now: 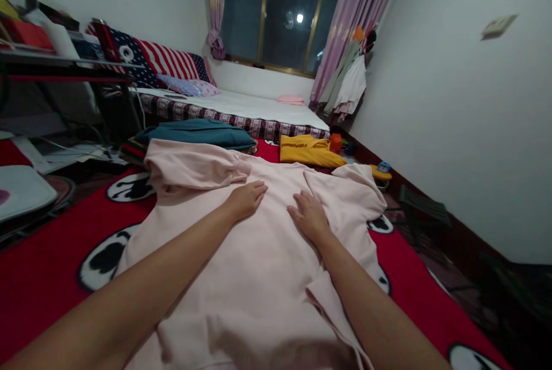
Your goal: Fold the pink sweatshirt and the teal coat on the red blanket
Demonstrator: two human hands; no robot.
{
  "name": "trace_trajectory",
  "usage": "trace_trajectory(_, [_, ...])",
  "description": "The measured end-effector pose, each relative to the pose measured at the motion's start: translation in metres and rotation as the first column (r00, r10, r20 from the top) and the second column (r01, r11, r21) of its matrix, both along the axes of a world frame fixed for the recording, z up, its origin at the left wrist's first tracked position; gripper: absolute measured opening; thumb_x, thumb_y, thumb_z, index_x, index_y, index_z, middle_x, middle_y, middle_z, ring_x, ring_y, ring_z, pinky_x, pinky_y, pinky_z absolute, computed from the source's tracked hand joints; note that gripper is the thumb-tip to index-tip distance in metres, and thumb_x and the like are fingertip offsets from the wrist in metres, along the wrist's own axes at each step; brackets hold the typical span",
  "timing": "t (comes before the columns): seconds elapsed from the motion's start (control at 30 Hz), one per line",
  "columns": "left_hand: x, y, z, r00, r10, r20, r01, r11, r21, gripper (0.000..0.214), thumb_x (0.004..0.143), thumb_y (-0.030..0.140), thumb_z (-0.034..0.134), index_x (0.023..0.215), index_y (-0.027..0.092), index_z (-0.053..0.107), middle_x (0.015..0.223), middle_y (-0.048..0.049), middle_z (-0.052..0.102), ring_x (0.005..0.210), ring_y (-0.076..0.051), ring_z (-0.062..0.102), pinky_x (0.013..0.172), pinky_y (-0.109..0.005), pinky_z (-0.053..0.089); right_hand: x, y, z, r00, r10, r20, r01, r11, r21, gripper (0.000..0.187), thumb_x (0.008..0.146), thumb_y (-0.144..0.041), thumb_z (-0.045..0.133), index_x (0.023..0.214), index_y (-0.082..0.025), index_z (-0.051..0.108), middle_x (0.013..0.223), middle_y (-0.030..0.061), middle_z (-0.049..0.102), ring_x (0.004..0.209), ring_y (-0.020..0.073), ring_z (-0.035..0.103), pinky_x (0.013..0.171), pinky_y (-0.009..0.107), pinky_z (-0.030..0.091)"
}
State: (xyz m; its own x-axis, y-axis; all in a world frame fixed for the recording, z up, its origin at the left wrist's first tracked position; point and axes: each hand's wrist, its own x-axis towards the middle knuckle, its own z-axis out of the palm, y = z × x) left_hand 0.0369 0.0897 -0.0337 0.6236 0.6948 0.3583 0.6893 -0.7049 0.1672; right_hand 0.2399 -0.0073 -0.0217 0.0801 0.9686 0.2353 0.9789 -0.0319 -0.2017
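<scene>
A pale pink long-sleeved top [241, 255] lies spread on a red blanket [47, 278] with black and white round patterns. Its left sleeve is folded inward across the upper part, and the right sleeve lies bunched near the right shoulder. My left hand [248, 200] rests flat on the fabric beside the cuff of the left sleeve, fingers stretched out. On the upper right of the top lies my right hand [309, 214], palm down with its fingers apart. Neither hand grips the cloth.
Beyond the top lie a folded teal garment [198, 133] and a folded yellow garment [308, 150]. A bed [241, 104] stands under the window. A cluttered desk [64, 68] is at the left, a white stool [26, 191] below it. A dark folding stool [425, 209] stands at the right.
</scene>
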Motion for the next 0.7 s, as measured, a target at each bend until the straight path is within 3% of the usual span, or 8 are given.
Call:
trace_trajectory(0.13, [-0.001,0.001,0.002,0.999,-0.039,0.012,0.04,0.999,-0.032,0.043,0.097,0.028,0.034,0.134,0.018,0.056,0.144,-0.0078,0.05,0.133,-0.019,0.046,0.11,-0.031,0.038,0.008,-0.004,0.009,0.988,-0.056,0.147,0.071,0.992,-0.101,0.058,0.095,-0.053,0.039,0.143,-0.021,0.044,0.154,0.0149,0.034,0.142,0.0326,0.029,0.11,0.053,0.028])
trace_trajectory(0.2, [0.0,0.001,0.004,1.0,-0.023,-0.015,0.022,0.999,-0.029,0.044,0.097,0.03,0.035,0.136,0.019,0.054,0.146,-0.0087,0.047,0.136,-0.022,0.043,0.113,-0.035,0.035,0.021,-0.004,0.022,0.974,-0.094,0.204,0.131,0.976,-0.175,0.061,0.093,-0.057,0.038,0.142,-0.02,0.046,0.148,0.0163,0.042,0.136,0.0342,0.038,0.105,0.052,0.035])
trace_trajectory(0.3, [0.002,0.0,0.006,0.997,0.013,-0.075,-0.015,1.0,-0.026,0.046,0.098,0.033,0.036,0.14,0.02,0.05,0.15,-0.0097,0.043,0.139,-0.026,0.037,0.116,-0.041,0.029,0.047,0.007,0.051,0.913,-0.25,0.323,0.335,0.91,-0.243,0.055,0.091,-0.053,0.045,0.125,-0.014,0.061,0.126,0.0204,0.061,0.117,0.0346,0.057,0.092,0.047,0.045])
trace_trajectory(0.4, [0.003,0.0,0.007,0.994,0.035,-0.108,-0.038,0.999,-0.03,0.048,0.098,0.035,0.036,0.142,0.02,0.047,0.152,-0.0109,0.039,0.141,-0.027,0.034,0.117,-0.043,0.026,0.067,0.03,0.07,0.828,-0.377,0.415,0.466,0.875,-0.134,0.04,0.09,-0.041,0.052,0.112,-0.011,0.068,0.116,0.0222,0.064,0.109,0.0339,0.061,0.084,0.042,0.048])
trace_trajectory(0.5, [0.003,0.001,0.005,0.994,0.036,-0.104,-0.039,0.999,-0.026,0.048,0.099,0.036,0.036,0.143,0.021,0.047,0.152,-0.0102,0.039,0.141,-0.028,0.034,0.116,-0.043,0.027,0.082,0.054,0.069,0.832,-0.425,0.358,0.449,0.893,0.017,0.042,0.089,-0.036,0.055,0.124,-0.013,0.061,0.125,0.021,0.059,0.109,0.0322,0.061,0.083,0.039,0.049])
trace_trajectory(0.6, [0.003,0.001,0.004,0.996,0.031,-0.082,-0.033,0.999,-0.016,0.047,0.098,0.036,0.037,0.141,0.021,0.048,0.151,-0.0104,0.04,0.14,-0.028,0.036,0.116,-0.043,0.028,0.101,0.07,0.061,0.891,-0.37,0.264,0.4,0.913,-0.072,0.052,0.084,-0.04,0.061,0.129,-0.014,0.056,0.123,0.0193,0.061,0.107,0.0306,0.062,0.081,0.036,0.047])
trace_trajectory(0.7, [0.003,0.0,0.005,0.998,0.025,-0.063,-0.025,1.0,-0.01,0.048,0.098,0.037,0.039,0.142,0.021,0.047,0.152,-0.0115,0.039,0.139,-0.028,0.037,0.115,-0.043,0.03,0.124,0.077,0.06,0.908,-0.351,0.23,0.389,0.909,-0.148,0.04,0.083,-0.04,0.06,0.11,-0.012,0.068,0.107,0.0171,0.069,0.101,0.0295,0.064,0.079,0.034,0.046])
